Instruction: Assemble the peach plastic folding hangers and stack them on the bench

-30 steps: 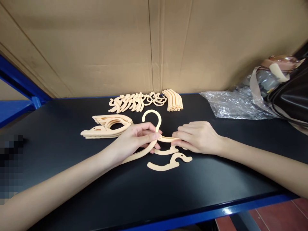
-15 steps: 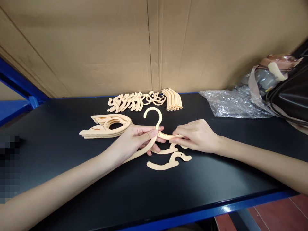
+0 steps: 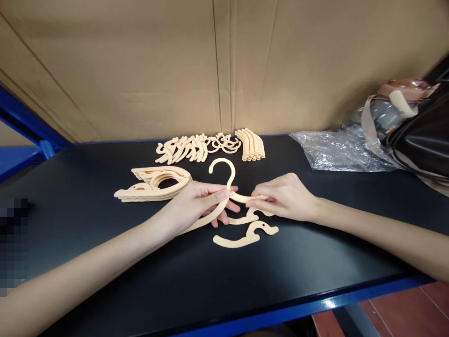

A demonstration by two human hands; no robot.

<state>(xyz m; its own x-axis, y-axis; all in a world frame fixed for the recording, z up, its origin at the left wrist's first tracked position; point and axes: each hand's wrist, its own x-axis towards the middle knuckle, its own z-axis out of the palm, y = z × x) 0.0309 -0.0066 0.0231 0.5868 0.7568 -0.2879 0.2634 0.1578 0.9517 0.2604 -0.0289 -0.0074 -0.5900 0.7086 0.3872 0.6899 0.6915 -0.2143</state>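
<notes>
My left hand (image 3: 201,201) pinches the middle of a cream clothes hanger (image 3: 231,174), where its hook meets the two arms. The hook points up and curls to the left. My right hand (image 3: 280,196) is closed on the hanger's right arm. The left arm of the hanger slants down under my left wrist. Just below my hands, two loose curved hanger pieces (image 3: 242,241) lie on the black table, the upper one partly covered by my fingers. A stack of folded hangers (image 3: 154,193) rests beside my left hand.
Along the back lie a row of notched hanger pieces (image 3: 185,149), a tangle of hooks (image 3: 224,143) and a bundle of curved arms (image 3: 251,145). Clear plastic wrap (image 3: 333,150), a bottle (image 3: 386,114) and a black bag (image 3: 424,135) occupy the right. A cardboard wall (image 3: 140,70) stands behind.
The hanger's right arm has turned slightly, its broad face now showing more in my right hand. Both hands stay nearly in place.
</notes>
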